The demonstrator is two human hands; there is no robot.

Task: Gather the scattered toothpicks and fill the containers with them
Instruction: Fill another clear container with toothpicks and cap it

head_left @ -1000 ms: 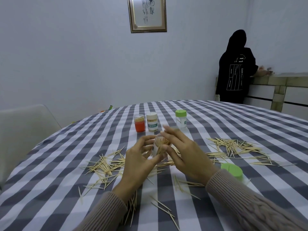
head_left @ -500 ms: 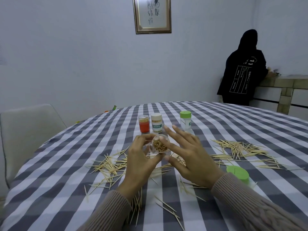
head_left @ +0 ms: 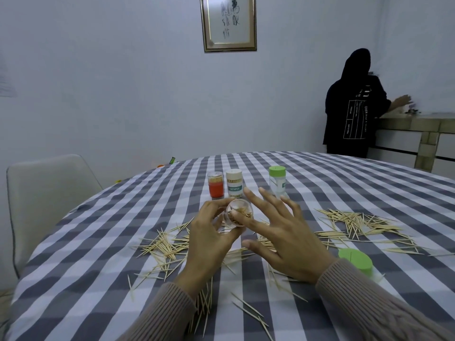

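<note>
Fingers (head_left: 211, 212) of the left hand (head_left: 209, 239) curl round a small clear plastic container (head_left: 237, 215), tilted so its open mouth faces the camera, with a bundle of pale wooden toothpicks showing inside. The right hand (head_left: 283, 237) is spread and relaxed, grasping nothing; its straight fingertips touch the container's rim and the toothpick ends, as if tamping them level.

The step in hand looks like filling and settling this container. It seems close to full, so the next move probably calls for closing it: the loose green round lid (head_left: 354, 260), lying near the right sleeve, may belong to it, though that cannot be confirmed. Otherwise more picks must be pinched up from the scattered toothpicks (head_left: 354, 222), which lie in a heap to the right, another heap to the left, and loose strays near the wrists. Plenty remain, so the task appears far from finished.

Farther back on the surface stand three upright containers in a row: an orange-banded clear jar (head_left: 216, 184) on the left, a white-labelled jar marked TOOTHPICK (head_left: 234, 185) just beside it, and a clear jar with a green cap (head_left: 277, 179) to the right, apart from the pair. The round surface wears a grey-and-white checked cloth (head_left: 110, 242). A pale chair (head_left: 49, 188) stands at the left, a framed calligraphy print (head_left: 229, 22) hangs on the far wall, and a person in a black hooded top (head_left: 352, 107) stands at a far right counter (head_left: 418, 124), back turned.
</note>
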